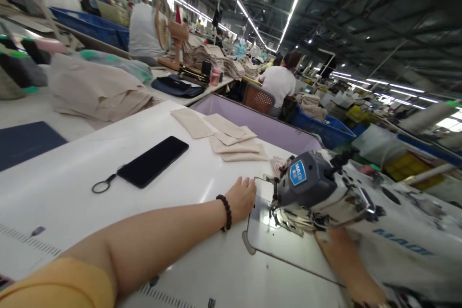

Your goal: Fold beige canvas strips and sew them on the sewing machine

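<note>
My left hand (241, 198) rests on the white table (72, 187) beside the metal plate (267, 238) of a sewing machine (325, 192). Its fingers curl down against the surface and I cannot make out whether they hold anything. A dark bead bracelet (225, 211) circles the wrist. My right forearm (342, 264) reaches under the machine's arm; that hand is hidden behind the machine head. Several beige fabric pieces (231, 137) lie on the table beyond my left hand.
A black phone (153, 160) with a ring strap lies at mid-table. Folded beige cloth (97, 89) is piled at the left. Two people in white shirts (279, 84) sit at far tables. Blue bins (325, 130) stand to the right.
</note>
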The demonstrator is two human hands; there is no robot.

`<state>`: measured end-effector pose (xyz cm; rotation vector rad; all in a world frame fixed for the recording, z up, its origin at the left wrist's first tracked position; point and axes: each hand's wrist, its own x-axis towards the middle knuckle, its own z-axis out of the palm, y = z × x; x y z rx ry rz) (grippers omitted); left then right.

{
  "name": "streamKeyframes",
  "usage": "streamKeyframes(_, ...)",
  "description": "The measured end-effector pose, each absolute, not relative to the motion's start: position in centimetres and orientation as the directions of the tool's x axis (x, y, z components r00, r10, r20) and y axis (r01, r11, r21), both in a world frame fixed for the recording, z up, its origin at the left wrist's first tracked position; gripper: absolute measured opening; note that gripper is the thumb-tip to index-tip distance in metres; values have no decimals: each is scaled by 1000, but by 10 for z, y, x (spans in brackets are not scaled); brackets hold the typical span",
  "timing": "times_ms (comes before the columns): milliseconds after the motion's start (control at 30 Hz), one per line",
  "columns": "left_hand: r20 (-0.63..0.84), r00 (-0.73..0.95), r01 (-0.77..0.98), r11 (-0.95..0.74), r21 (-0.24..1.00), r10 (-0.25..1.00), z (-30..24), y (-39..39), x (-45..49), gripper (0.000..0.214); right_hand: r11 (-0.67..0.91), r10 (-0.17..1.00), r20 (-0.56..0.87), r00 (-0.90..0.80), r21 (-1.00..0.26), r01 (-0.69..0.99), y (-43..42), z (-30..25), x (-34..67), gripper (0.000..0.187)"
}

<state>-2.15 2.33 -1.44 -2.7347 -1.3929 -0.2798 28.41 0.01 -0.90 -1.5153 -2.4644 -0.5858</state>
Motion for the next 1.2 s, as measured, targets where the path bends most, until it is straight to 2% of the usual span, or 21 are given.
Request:
streamKeyframes(133,200,568,805,-590,66,798,-14,24,-21,39,295,842,362,-400,311,903,-3,-7,278,28)
streamKeyframes(367,213,570,799,-596,83,794,-9,24,-26,34,230,877,319,-359,377,897,-9,10,267,26)
streamKeyframes(467,200,583,793,-605,74,788,-7,24,-27,33,186,892,323,-315,374,908,-19,14,262,25)
streamKeyframes(667,183,603,781,-621,59,776,0,23,-27,32,115,922,310,-233,354,928,-63,15,253,49)
streamKeyframes(967,175,603,788,-615,17,778,-3,24,-24,35,28,933,327,-150,349,937,-114,3,251,54)
streamKeyframes(1200,156,651,756,-654,-39,743,5,20,-25,38,51,928,335,-162,318,947,-118,5,256,52)
